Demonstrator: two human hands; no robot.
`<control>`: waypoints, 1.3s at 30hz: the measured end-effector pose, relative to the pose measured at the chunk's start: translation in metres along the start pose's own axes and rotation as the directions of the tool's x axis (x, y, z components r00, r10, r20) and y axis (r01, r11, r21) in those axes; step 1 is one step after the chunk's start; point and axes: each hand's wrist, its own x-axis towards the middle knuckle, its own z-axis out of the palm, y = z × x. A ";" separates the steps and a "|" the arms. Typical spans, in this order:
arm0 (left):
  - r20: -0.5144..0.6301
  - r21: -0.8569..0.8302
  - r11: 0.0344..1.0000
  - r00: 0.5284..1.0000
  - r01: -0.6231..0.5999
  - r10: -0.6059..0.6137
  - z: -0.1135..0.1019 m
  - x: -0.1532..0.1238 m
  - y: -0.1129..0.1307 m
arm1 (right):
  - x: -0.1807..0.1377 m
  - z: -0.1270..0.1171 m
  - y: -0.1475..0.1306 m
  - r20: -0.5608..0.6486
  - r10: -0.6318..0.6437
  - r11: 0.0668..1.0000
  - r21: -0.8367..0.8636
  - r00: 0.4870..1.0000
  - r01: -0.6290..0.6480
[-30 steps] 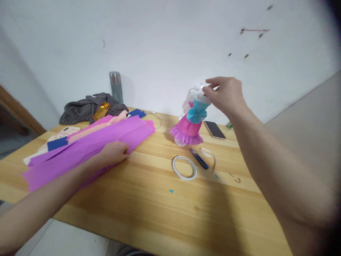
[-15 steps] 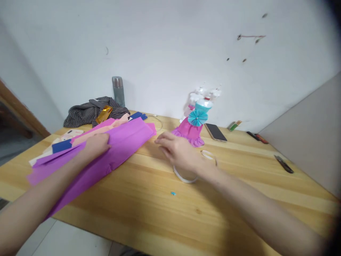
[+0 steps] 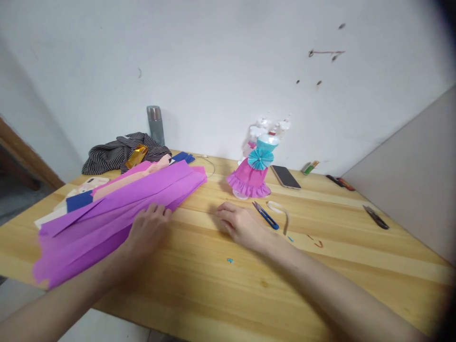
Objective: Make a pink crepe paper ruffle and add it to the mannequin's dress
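Note:
Purple crepe paper (image 3: 117,204) lies in a folded, layered sheet on the left of the table. My left hand (image 3: 151,225) is on its near edge, fingers curled down over the paper. To the right of it my right hand (image 3: 240,225) rests low over the wood, its fingers bent together; whether anything is between them is hidden. Beside that hand are blue thread snips (image 3: 265,216) and a curled white strip (image 3: 281,208). Behind it stands a small figure in a pink ruffled dress (image 3: 251,175) with a turquoise pleated rosette (image 3: 260,159).
At the back left are a striped cloth (image 3: 117,152), a grey flask (image 3: 156,126) and blue paper (image 3: 79,201). A dark phone (image 3: 286,177) lies behind the snips, a dark-handled cutter (image 3: 376,217) far right. Small turquoise scraps (image 3: 230,261) lie near the front.
My left hand has moved right and toward me, to the near edge of the purple paper, whose near part has shifted back. My right hand has lowered slightly, and the blue snips now show.

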 end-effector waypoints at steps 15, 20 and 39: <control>0.014 -0.211 0.963 0.985 0.168 -0.169 -0.001 0.088 -0.029 | -0.054 -0.025 0.074 -0.026 0.625 0.770 -0.141 0.780 -0.622; 0.062 -0.340 0.928 0.989 0.150 -0.136 -0.005 0.103 -0.032 | -0.057 -0.018 0.072 -0.037 0.618 0.766 -0.196 0.785 -0.612; 0.021 -0.296 0.950 0.995 0.102 -0.101 0.004 0.093 -0.044 | -0.059 -0.008 0.080 -0.019 0.594 0.765 -0.293 0.804 -0.573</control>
